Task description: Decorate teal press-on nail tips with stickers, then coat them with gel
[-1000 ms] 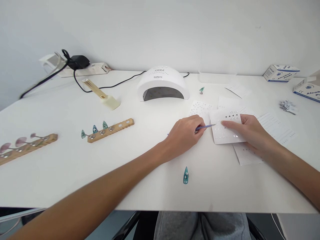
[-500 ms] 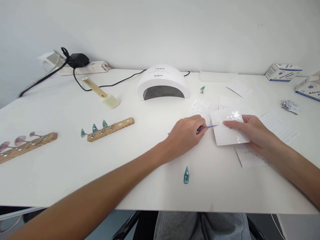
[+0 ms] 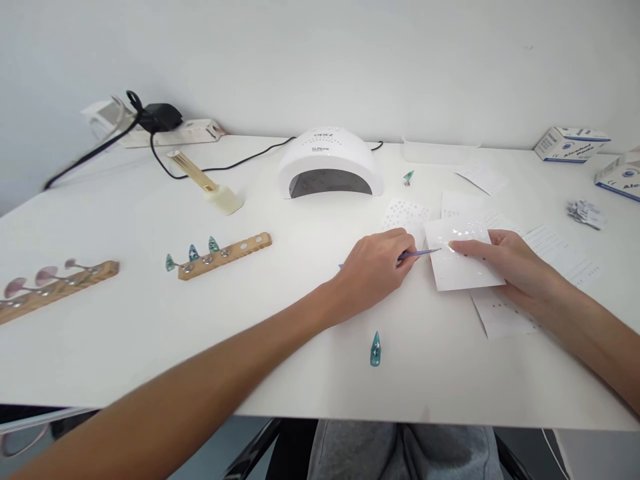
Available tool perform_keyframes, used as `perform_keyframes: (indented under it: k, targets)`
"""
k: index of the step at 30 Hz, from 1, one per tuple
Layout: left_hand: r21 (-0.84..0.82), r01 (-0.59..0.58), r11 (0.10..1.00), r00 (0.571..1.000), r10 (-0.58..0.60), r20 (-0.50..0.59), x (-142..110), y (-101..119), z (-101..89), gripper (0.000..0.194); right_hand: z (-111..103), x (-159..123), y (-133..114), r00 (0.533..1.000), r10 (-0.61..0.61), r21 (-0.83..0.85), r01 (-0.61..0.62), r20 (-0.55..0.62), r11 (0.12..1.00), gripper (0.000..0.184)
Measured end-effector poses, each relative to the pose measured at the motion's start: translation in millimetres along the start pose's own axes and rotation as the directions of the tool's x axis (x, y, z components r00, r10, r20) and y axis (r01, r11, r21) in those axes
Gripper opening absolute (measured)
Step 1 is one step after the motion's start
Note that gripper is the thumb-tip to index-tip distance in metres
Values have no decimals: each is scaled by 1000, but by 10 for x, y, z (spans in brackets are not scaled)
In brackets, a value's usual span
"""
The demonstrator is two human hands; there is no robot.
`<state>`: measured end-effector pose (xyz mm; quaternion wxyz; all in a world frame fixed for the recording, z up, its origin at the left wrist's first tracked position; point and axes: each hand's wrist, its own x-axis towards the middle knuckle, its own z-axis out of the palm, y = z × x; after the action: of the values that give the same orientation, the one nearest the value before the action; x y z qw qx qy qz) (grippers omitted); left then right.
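Observation:
My left hand (image 3: 377, 270) is closed around a slim purple pointed tool (image 3: 417, 253); whether it is tweezers or a brush I cannot tell. Its thin tip reaches over the left part of a white nail sticker sheet (image 3: 463, 270) with shiny silver stars. My right hand (image 3: 505, 257) grips that sheet at its right side, thumb on top and fingers underneath. On the table below my left hand lies a teal pointed false nail (image 3: 375, 350) with a small ornament on it.
Other sticker sheets (image 3: 505, 320) lie under and around my right hand. A white nail lamp (image 3: 330, 157) stands at the back. Leftward are a wooden nail stand (image 3: 235, 257), another stand (image 3: 95, 275) and a cream bottle (image 3: 225, 199). Alcohol pad boxes (image 3: 570, 145) stand at right.
The whole view has shifted slightly, so things sit a little further right. Both hands keep their holds, and the tool's tip stays over the sheet.

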<state>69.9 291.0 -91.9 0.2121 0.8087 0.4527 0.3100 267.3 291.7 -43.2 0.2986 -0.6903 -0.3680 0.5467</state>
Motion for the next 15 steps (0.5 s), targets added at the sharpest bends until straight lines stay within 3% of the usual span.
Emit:
perform_keyframes:
  k: [15]
  targets:
    - [-3,54,999,999,-54,-5,12,5,1,15,-11,6,40,999,-51,-1,51,17,999,25]
